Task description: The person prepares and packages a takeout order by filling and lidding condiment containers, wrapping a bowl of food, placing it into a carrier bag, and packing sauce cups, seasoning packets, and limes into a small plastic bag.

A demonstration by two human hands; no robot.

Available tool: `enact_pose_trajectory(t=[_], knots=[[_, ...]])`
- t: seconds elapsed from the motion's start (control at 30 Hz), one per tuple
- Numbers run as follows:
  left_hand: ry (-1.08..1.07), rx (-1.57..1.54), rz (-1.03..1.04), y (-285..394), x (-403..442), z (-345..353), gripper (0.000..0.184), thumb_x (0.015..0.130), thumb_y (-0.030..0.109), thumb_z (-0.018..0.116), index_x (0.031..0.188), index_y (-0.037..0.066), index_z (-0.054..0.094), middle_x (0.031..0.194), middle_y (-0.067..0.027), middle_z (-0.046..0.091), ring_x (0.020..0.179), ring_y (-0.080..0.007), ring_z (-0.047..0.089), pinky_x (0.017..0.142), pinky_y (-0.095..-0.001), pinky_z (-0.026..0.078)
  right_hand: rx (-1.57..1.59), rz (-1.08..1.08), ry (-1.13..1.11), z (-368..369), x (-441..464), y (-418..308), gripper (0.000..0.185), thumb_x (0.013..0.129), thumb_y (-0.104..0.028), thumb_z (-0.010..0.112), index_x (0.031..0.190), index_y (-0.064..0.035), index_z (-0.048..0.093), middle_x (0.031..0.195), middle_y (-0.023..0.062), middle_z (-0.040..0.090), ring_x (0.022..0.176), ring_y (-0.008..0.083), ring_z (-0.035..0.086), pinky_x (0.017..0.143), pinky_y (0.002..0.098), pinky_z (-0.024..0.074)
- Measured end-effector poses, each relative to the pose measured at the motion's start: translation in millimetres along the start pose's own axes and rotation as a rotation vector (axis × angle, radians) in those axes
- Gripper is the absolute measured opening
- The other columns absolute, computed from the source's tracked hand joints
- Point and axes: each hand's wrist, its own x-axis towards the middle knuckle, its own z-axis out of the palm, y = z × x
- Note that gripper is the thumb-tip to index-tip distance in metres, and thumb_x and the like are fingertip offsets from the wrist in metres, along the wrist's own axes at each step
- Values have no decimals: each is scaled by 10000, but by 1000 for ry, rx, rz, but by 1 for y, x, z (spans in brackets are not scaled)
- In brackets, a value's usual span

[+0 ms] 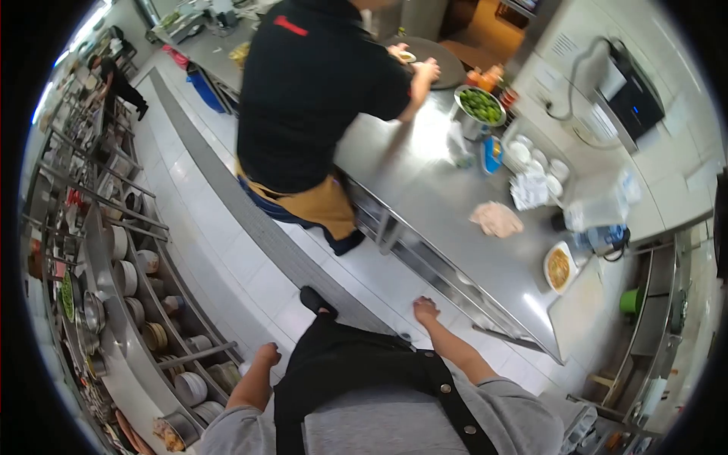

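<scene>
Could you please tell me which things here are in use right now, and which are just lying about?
In use:
small pale item in the co-worker's hands
(left hand and right hand: nothing visibly held)

Lying about:
pinkish cloth
crumpled foil
metal container of green produce
white dish of food

RIGHT: your right hand (426, 309) can cross over tiled floor (390, 292) to the steel counter (447, 246) | COUNTER: you can pass between its front edge and the pink cloth (497, 219); bowl (560, 268) stands farther right | AHEAD: 1 person (303, 98) blocks the far stretch | LEFT: shelving (199, 355) near your left hand (267, 354)
</scene>
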Motion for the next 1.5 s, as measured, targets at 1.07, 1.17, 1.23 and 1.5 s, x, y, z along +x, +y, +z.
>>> enact_pose_trajectory(t=[1.07, 1.17, 1.23, 1.5], knots=[[343, -256, 214, -199, 277, -664, 524, 813, 322, 792, 1224, 26, 658, 1198, -230, 670, 1126, -385, 637, 936, -471, 529, 984, -932, 696, -201, 145, -1072, 249, 871, -22, 671, 1103, -102, 716, 1093, 153, 509, 1030, 325, 522, 914, 410, 455], [427, -306, 279, -198, 309, -731, 506, 814, 323, 789, 1206, 23, 675, 1142, -229, 683, 1085, -387, 646, 926, -460, 528, 966, -959, 800, -246, 181, -1099, 232, 874, -40, 675, 1093, -97, 724, 1133, 157, 524, 1088, 334, 536, 953, 422, 447], [585, -352, 377, -183, 339, -778, 500, 820, 319, 784, 1209, 26, 672, 1108, -218, 681, 1054, -384, 649, 900, -461, 530, 934, -944, 847, -278, 205, -1116, 220, 875, -44, 673, 1083, -88, 730, 1162, 164, 536, 1114, 343, 546, 964, 432, 448], [983, -599, 848, -59, 478, -996, 455, 865, 252, 760, 1277, 87, 662, 1009, -175, 692, 891, -325, 652, 821, -410, 512, 783, -757, 825, -364, 306, -1193, 144, 861, -93, 691, 986, -51, 750, 1172, 194, 591, 1066, 366, 591, 951, 451, 470]])
